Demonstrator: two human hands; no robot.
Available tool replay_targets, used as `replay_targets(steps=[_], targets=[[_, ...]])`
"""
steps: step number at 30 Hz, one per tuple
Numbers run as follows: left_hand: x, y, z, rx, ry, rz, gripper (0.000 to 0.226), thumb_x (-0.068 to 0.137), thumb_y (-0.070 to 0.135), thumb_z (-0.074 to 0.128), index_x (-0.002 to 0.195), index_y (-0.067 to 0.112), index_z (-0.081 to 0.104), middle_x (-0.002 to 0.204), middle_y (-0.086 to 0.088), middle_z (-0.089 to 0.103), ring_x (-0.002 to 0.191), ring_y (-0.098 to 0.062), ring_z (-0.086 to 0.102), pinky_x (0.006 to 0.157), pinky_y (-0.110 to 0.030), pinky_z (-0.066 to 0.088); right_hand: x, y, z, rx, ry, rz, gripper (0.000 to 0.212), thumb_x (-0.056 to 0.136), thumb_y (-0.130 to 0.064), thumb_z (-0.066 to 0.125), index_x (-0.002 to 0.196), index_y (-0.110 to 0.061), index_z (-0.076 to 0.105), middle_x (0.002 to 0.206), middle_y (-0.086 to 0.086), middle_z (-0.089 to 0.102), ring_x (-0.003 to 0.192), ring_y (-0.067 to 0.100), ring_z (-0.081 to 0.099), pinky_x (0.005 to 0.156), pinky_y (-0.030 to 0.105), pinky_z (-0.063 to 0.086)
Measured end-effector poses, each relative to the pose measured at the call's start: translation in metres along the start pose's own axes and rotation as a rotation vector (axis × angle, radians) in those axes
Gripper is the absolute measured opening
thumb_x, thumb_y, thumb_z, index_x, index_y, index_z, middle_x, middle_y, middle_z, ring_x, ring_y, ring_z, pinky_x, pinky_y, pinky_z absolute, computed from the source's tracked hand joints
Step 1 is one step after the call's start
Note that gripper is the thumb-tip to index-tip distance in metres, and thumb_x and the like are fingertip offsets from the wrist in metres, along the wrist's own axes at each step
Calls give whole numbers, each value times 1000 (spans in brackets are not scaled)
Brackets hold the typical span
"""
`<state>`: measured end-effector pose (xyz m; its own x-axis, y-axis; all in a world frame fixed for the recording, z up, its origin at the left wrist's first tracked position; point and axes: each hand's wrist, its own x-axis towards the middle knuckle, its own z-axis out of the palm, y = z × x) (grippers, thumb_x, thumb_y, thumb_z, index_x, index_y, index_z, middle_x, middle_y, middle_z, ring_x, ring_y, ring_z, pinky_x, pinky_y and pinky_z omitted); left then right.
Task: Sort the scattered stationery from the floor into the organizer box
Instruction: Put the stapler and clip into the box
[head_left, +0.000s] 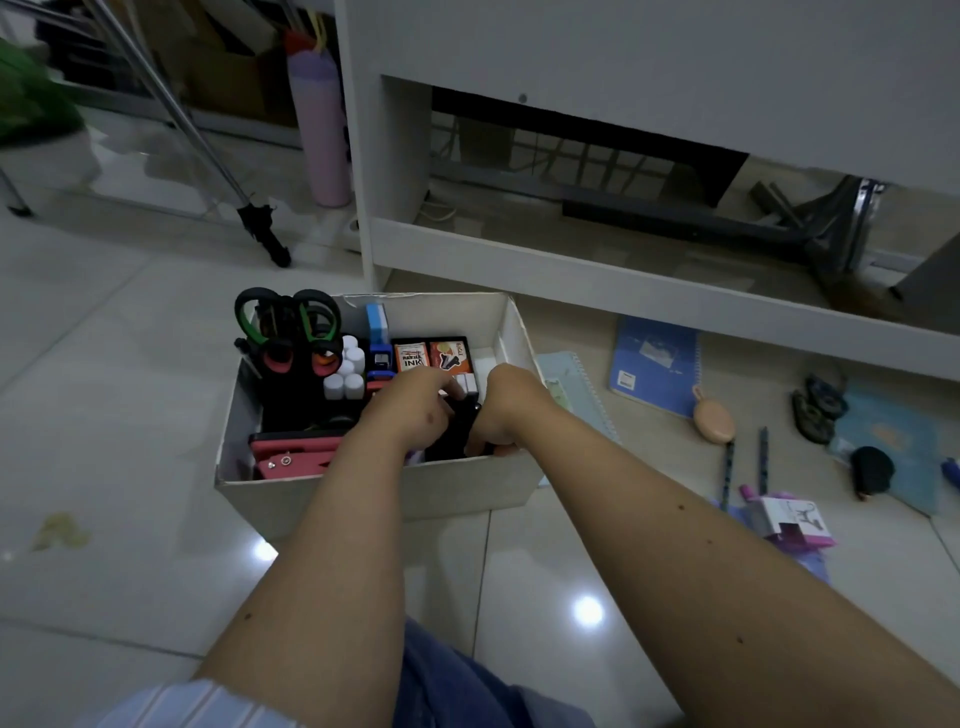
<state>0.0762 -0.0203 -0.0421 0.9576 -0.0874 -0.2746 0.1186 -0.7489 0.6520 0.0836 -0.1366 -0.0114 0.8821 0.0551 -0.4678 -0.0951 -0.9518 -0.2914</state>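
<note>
Both hands gripping black item (460, 428), inside organizer box (363, 491)

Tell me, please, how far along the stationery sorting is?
Roughly midway. The organizer box already holds scissors, ink boxes and a red hole punch. Both hands, left hand and right hand, are seating a black item. Blue notebook and pencils remain on the floor.

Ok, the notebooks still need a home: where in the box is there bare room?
The only bare room is the narrow slot behind the divider along the organizer box's right wall. The left is crowded with scissors, white tubes and a red punch. The middle holds ink boxes, and both the left hand and right hand around a black item.
</note>
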Motion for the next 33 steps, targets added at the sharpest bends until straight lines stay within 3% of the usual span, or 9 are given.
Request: replay_targets(steps=[4, 7, 11, 13, 16, 20, 25, 30, 33], targets=[[-1, 4, 3, 107, -74, 26, 46, 83, -2, 44, 113, 23, 67, 115, -7, 65, 103, -27, 60, 90, -36, 51, 6, -3, 3, 29, -11, 47, 37, 66, -12, 82, 65, -12, 45, 74, 7, 56, 71, 24, 60, 62, 31, 54], [-1, 6, 4, 172, -102, 28, 38, 83, 6, 46, 106, 24, 70, 108, -9, 67, 98, -30, 59, 88, -39, 51, 7, -3, 5, -29, 4, 41, 37, 71, -14, 78, 65, -12, 41, 74, 7, 53, 76, 24, 56, 53, 28, 45], [-1, 6, 6, 209, -77, 41, 25, 86, 27, 51, 100, 27, 71, 106, -3, 68, 100, -25, 57, 101, -41, 37, 4, 0, -5, -57, -58, 46, 33, 73, -18, 78, 69, -10, 47, 71, 5, 52, 78, 24, 57, 69, 31, 50], [-2, 6, 6, 242, -40, 52, 22, 86, 37, 55, 100, 30, 71, 108, 2, 67, 107, -22, 55, 110, -44, 23, -1, 4, -14, 44, -167, 36, 28, 72, -15, 79, 90, -6, 60, 80, 9, 61, 80, 24, 62, 75, 32, 54], [-2, 8, 6, 269, -18, 34, 21, 82, 45, 63, 96, 31, 71, 107, 5, 67, 111, -20, 53, 114, -48, 14, -5, 13, -20, 31, -189, -57, 55, 75, -10, 76, 126, -9, 55, 112, 12, 64, 99, 25, 64, 84, 30, 52], [0, 11, 8, 323, -7, 24, 22, 78, 44, 68, 94, 29, 72, 105, 4, 66, 111, -20, 53, 114, -51, 12, -3, 16, -15, -249, -134, -183, 55, 79, -14, 72, 131, -14, 54, 122, 8, 60, 113, 23, 56, 92, 28, 44], [2, 15, 15, 420, -17, -40, 30, 76, 47, 69, 100, 29, 72, 110, 3, 66, 117, -22, 51, 115, -51, 3, 3, 14, -9, -351, -105, -201, 41, 80, -11, 69, 120, -9, 62, 117, 11, 62, 105, 25, 59, 89, 28, 47], [7, 14, 23, 467, 55, -110, 24, 79, 44, 66, 98, 28, 69, 105, 3, 67, 116, -22, 53, 115, -51, 0, 9, 5, -10, -383, -122, -207, 35, 83, -11, 66, 116, -4, 60, 75, 8, 53, 62, 17, 49, 56, 21, 39], [2, 13, 22, 420, 50, -92, 27, 74, 47, 71, 95, 30, 72, 106, 4, 68, 116, -22, 53, 115, -54, 1, 6, 9, -20, -319, -185, -192, 46, 81, -9, 70, 124, -5, 57, 110, 13, 64, 97, 25, 63, 85, 27, 50]])
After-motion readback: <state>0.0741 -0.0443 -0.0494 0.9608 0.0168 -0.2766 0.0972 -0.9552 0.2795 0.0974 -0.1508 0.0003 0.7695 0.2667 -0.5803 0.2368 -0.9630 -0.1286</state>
